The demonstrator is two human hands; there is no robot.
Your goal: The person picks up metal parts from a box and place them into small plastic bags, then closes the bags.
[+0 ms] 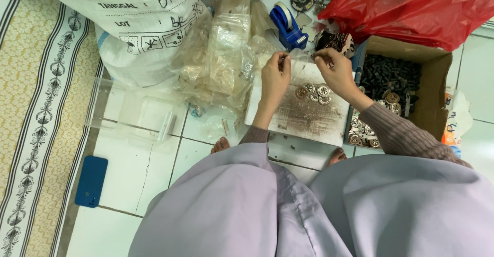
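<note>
My left hand (275, 77) and my right hand (337, 74) hover over a worn white board (303, 117) on the floor. Both pinch the top edge of a small clear plastic bag (301, 61) stretched between them. Under the bag, a small heap of round silver metal pieces (314, 92) lies on the board. The bag's inside is hard to make out.
A cardboard box (435, 82) at right holds small black parts and more silver pieces. A blue tape dispenser (288, 28), a red plastic bag (411, 7), a pile of clear bags (221, 61), a white sack (139, 25), a clear tray (134, 115) and a blue phone (91, 181) surround me.
</note>
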